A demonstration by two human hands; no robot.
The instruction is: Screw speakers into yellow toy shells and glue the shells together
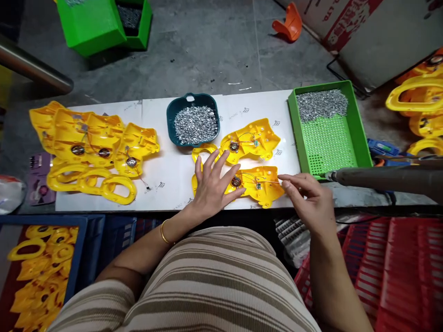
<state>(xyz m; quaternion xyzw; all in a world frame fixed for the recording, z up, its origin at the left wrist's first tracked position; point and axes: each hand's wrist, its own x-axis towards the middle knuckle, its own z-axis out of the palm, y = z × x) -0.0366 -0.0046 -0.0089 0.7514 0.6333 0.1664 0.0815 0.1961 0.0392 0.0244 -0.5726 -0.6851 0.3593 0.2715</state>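
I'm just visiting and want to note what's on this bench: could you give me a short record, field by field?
Left hand: left hand lies flat, fingers spread, on the near yellow shell
Right hand: right hand, fingertips pinched at that shell's right edge; what they pinch is unclear
Behind: second yellow shell, speaker and wires showing
Small metal pieces: heaped in teal bowl and green tray
Tool: power screwdriver, at right, untouched
Left side: pile of yellow shells
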